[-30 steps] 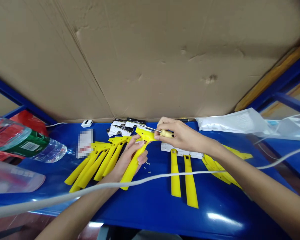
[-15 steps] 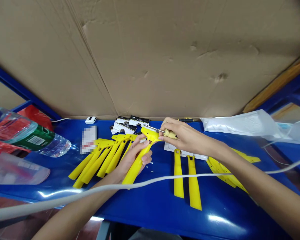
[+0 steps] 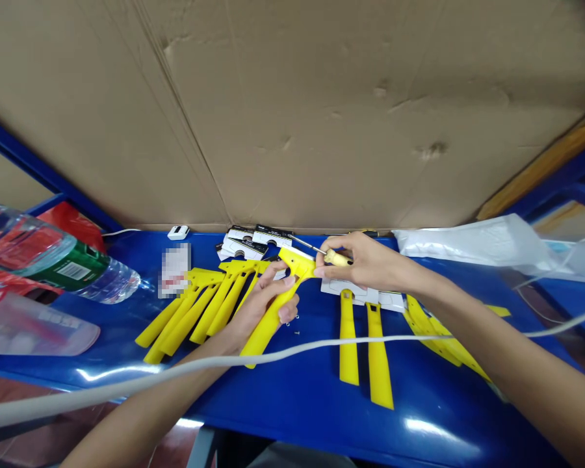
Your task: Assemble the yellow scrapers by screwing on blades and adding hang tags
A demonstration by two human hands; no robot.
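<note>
My left hand (image 3: 268,299) is wrapped round the handle of a yellow plastic scraper (image 3: 263,328), its wide head tilted up and away. In my right hand (image 3: 358,260) is a screwdriver (image 3: 338,259) with a pale yellow handle, its metal shaft pointing up and left above the scraper's head. The right fingertips are at the right end of that head; whether they grip it I cannot tell. Several more yellow scrapers (image 3: 217,305) lie side by side left of my left hand. Small screws (image 3: 297,333) rest on the table below it.
Two yellow handles (image 3: 348,344) lie on the blue table (image 3: 292,403), more yellow parts (image 3: 431,331) under my right forearm. Black-and-white packets (image 3: 244,247) sit by the cardboard wall (image 3: 322,117). A water bottle (image 3: 63,260) is at left, a white bag (image 3: 463,240) at right. A white cable (image 3: 175,374) crosses in front.
My right hand has shifted slightly right, and the screwdriver's tip has risen away from the scraper's head. My left hand keeps its hold on the scraper, nearly still.
</note>
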